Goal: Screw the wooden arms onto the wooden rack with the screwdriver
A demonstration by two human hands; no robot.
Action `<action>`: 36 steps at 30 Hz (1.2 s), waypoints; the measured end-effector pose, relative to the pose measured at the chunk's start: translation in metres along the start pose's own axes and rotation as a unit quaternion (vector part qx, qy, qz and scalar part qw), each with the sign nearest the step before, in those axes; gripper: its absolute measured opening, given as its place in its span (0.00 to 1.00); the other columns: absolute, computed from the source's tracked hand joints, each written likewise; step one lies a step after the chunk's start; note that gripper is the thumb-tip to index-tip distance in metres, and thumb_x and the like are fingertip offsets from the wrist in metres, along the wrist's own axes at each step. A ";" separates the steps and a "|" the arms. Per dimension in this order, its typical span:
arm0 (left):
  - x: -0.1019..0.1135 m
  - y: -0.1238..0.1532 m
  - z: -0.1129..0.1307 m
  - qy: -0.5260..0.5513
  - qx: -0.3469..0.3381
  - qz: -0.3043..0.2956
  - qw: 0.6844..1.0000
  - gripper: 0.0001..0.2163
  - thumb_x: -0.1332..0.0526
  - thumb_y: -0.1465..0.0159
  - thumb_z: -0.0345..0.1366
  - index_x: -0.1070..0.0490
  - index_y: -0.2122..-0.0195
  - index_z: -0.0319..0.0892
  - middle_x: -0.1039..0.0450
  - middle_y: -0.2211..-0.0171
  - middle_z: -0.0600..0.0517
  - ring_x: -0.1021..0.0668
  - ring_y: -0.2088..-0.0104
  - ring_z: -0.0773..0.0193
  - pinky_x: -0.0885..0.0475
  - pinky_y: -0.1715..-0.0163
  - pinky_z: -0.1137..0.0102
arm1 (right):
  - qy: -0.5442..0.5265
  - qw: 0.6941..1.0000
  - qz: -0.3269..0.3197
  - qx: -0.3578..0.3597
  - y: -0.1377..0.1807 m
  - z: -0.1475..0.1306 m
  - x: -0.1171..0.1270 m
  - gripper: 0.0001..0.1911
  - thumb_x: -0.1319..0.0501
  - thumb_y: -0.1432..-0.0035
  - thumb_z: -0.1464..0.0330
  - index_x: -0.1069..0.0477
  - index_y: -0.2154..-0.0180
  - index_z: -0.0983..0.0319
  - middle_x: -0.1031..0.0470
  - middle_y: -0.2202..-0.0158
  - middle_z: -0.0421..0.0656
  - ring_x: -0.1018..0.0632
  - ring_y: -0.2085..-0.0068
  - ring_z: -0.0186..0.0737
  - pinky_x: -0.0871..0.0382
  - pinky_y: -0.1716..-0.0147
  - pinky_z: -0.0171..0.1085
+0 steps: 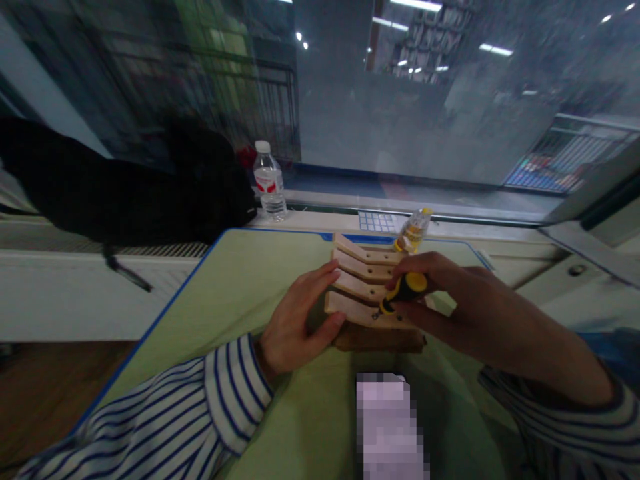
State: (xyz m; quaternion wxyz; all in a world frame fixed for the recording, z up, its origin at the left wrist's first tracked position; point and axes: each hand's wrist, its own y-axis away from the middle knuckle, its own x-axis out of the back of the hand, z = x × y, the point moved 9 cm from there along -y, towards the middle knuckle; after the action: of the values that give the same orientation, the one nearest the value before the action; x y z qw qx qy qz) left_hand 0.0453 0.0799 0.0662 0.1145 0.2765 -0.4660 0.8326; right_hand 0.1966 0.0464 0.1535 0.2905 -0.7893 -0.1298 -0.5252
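A small slatted wooden rack (353, 287) lies on the light green table, its several pale bent slats set in parallel rows with dark holes in them. My left hand (300, 320) grips the rack's left side, thumb at the front slat and fingers farther back. In my right hand (460, 300) is a short screwdriver (411, 285) with a yellow and black handle. It leans with its tip at a hole or screw in the front slat; the exact contact is too small to make out. A brown wooden base (377, 339) shows under the front slat.
A phone-like object (390, 427) with a blurred screen lies in front of the rack. Behind it, a clear bag or bottle with yellow parts (416, 230) stands near the back edge. A water bottle (269, 183) and black cloth (165, 187) rest on the window sill.
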 end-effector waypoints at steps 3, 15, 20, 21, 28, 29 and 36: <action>0.000 0.000 -0.001 -0.002 0.003 0.002 1.000 0.25 0.42 0.37 0.33 0.45 0.39 0.43 0.40 0.39 0.41 0.34 0.39 0.55 0.37 0.41 0.56 | 0.004 1.000 0.003 -0.006 0.001 0.001 0.001 0.16 0.41 0.39 0.66 0.39 0.49 0.56 0.23 0.58 0.39 0.19 0.63 0.36 0.28 0.69 0.31; -0.001 0.001 -0.002 0.000 0.004 -0.002 1.000 0.25 0.41 0.37 0.32 0.44 0.39 0.43 0.40 0.38 0.41 0.35 0.39 0.56 0.37 0.41 0.57 | 0.012 0.999 0.009 0.052 0.000 -0.013 0.004 0.23 0.41 0.40 0.74 0.38 0.44 0.54 0.23 0.54 0.38 0.21 0.60 0.33 0.30 0.59 0.29; 0.000 0.001 -0.001 0.000 0.005 0.000 1.000 0.25 0.41 0.37 0.32 0.44 0.39 0.43 0.40 0.38 0.42 0.34 0.39 0.56 0.36 0.41 0.57 | 0.012 0.999 0.003 0.034 0.002 -0.009 0.003 0.23 0.42 0.40 0.74 0.39 0.44 0.54 0.22 0.56 0.37 0.21 0.61 0.32 0.30 0.61 0.28; 0.000 0.001 -0.001 0.001 0.005 0.001 1.000 0.25 0.41 0.37 0.32 0.44 0.39 0.43 0.40 0.38 0.42 0.34 0.39 0.56 0.36 0.41 0.57 | 0.013 0.999 0.003 0.033 0.002 -0.009 0.003 0.22 0.43 0.39 0.73 0.39 0.44 0.54 0.22 0.56 0.37 0.21 0.61 0.32 0.30 0.61 0.28; 0.000 0.001 -0.002 0.002 0.002 0.001 1.000 0.25 0.42 0.37 0.33 0.44 0.39 0.42 0.40 0.39 0.41 0.35 0.39 0.56 0.37 0.41 0.56 | 0.037 0.999 -0.002 0.027 0.000 -0.007 0.003 0.22 0.43 0.39 0.71 0.40 0.44 0.52 0.21 0.58 0.36 0.20 0.64 0.34 0.30 0.66 0.32; 0.000 0.001 -0.002 0.002 0.001 0.002 1.000 0.25 0.42 0.37 0.33 0.44 0.39 0.42 0.40 0.39 0.41 0.35 0.39 0.56 0.37 0.41 0.56 | 0.038 0.999 -0.001 0.025 0.000 -0.007 0.003 0.21 0.43 0.39 0.71 0.40 0.45 0.52 0.21 0.59 0.36 0.20 0.65 0.34 0.30 0.67 0.32; -0.001 0.001 -0.002 -0.001 0.002 0.000 1.000 0.25 0.42 0.37 0.32 0.45 0.39 0.42 0.40 0.38 0.41 0.35 0.39 0.56 0.37 0.40 0.56 | 0.022 1.000 0.000 0.017 0.000 -0.001 0.002 0.16 0.41 0.40 0.70 0.38 0.50 0.54 0.22 0.61 0.36 0.20 0.67 0.34 0.31 0.69 0.31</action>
State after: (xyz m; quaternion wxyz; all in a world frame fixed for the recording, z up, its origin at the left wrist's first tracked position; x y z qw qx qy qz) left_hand 0.0447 0.0814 0.0641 0.1135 0.2775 -0.4648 0.8331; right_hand 0.1965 0.0452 0.1553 0.3064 -0.7727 -0.1324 -0.5400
